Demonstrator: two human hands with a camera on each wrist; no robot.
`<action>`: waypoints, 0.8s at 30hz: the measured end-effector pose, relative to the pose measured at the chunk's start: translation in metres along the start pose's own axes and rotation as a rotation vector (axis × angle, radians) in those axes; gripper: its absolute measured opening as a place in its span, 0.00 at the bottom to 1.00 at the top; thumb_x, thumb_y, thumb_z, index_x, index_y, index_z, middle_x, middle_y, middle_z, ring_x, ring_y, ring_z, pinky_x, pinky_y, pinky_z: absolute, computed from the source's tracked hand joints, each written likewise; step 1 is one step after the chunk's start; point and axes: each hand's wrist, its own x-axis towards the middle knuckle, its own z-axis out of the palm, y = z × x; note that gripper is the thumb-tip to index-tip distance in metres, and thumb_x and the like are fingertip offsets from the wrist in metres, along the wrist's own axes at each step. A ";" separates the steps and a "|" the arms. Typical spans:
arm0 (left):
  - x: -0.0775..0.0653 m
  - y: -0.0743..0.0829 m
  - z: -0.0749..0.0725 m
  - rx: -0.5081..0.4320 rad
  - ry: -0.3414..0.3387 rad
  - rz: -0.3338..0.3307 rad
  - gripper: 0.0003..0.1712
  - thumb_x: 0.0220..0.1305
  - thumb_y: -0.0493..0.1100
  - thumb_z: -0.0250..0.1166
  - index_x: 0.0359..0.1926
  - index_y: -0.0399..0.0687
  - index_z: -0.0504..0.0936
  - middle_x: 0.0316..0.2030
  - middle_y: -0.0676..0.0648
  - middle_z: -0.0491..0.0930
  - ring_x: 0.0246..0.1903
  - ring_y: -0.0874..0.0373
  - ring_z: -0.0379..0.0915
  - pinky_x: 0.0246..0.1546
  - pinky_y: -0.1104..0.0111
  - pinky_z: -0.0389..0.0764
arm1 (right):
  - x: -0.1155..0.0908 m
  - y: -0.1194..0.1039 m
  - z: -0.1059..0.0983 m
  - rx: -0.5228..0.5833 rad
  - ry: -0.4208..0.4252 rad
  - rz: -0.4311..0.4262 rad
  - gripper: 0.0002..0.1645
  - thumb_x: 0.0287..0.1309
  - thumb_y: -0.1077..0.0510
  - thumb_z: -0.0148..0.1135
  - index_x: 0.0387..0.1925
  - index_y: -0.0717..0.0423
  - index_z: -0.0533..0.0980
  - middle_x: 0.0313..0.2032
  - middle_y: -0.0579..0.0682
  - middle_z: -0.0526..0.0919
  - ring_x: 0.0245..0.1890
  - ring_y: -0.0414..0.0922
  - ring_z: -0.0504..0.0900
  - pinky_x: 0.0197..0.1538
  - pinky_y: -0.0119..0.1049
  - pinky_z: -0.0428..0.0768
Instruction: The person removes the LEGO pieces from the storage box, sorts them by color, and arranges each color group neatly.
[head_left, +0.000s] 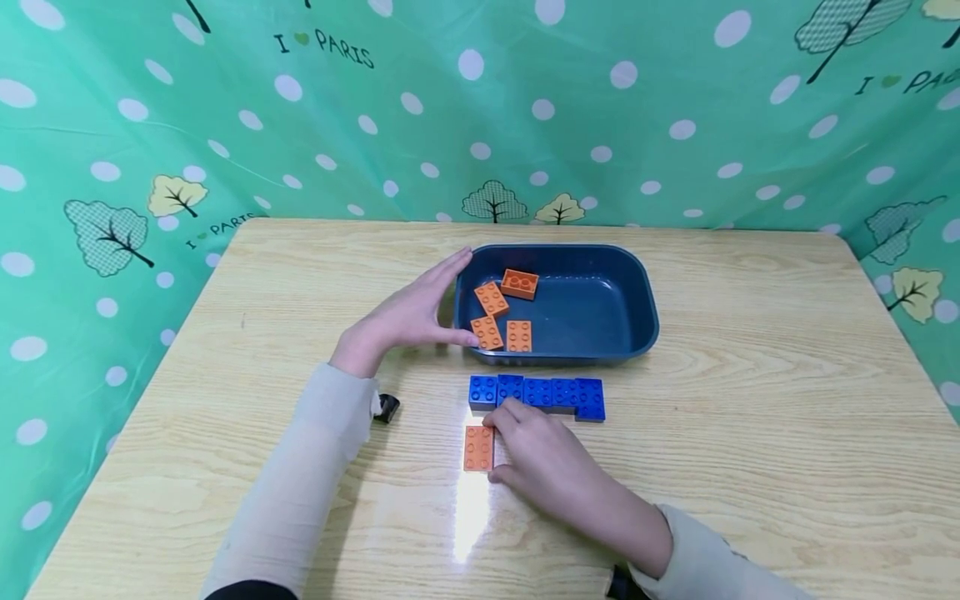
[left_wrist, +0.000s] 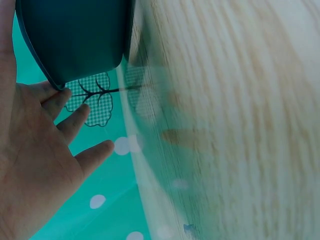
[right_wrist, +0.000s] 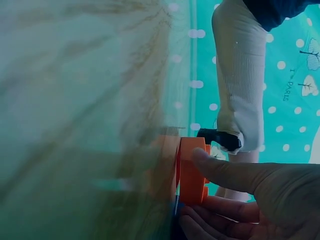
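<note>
An orange toy building brick (head_left: 478,449) lies on the table in front of the blue bricks. My right hand (head_left: 551,458) pinches it, thumb at its near end and fingertips at its far end. In the right wrist view the thumb presses the side of the orange brick (right_wrist: 191,170). My left hand (head_left: 408,315) spans the left end of a dark blue tub (head_left: 555,360), its fingers spread and mostly straight. Its fingertips touch the rim in the left wrist view, and the thumb lies over the near left corner. Several loose orange bricks (head_left: 519,284) sit inside the tub's left half.
Between the tub and my right hand stands a row of several blue bricks (head_left: 537,392), the rightmost set crosswise to reach nearer. The wooden table (head_left: 750,375) ends at a green patterned curtain (head_left: 495,100) behind. Black pieces (head_left: 387,408) are attached at the sleeves.
</note>
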 end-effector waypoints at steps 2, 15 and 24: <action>0.000 0.000 0.000 0.001 0.001 0.000 0.72 0.48 0.67 0.75 0.80 0.58 0.35 0.81 0.52 0.34 0.80 0.50 0.34 0.79 0.50 0.48 | -0.001 0.000 -0.001 -0.006 0.010 0.002 0.35 0.48 0.45 0.78 0.55 0.54 0.78 0.49 0.47 0.82 0.49 0.43 0.82 0.55 0.39 0.85; -0.001 0.000 -0.001 0.002 0.002 -0.008 0.73 0.47 0.69 0.74 0.80 0.58 0.35 0.81 0.51 0.34 0.80 0.50 0.34 0.79 0.48 0.49 | -0.006 0.003 -0.040 0.236 0.113 0.038 0.25 0.49 0.50 0.77 0.50 0.48 0.82 0.49 0.42 0.85 0.50 0.41 0.84 0.55 0.38 0.86; -0.001 -0.001 0.000 -0.007 -0.002 -0.006 0.72 0.48 0.68 0.74 0.80 0.58 0.35 0.81 0.51 0.34 0.80 0.49 0.33 0.79 0.47 0.49 | 0.014 0.035 -0.076 0.529 0.248 0.039 0.20 0.54 0.60 0.74 0.50 0.54 0.81 0.50 0.52 0.85 0.52 0.50 0.85 0.56 0.43 0.86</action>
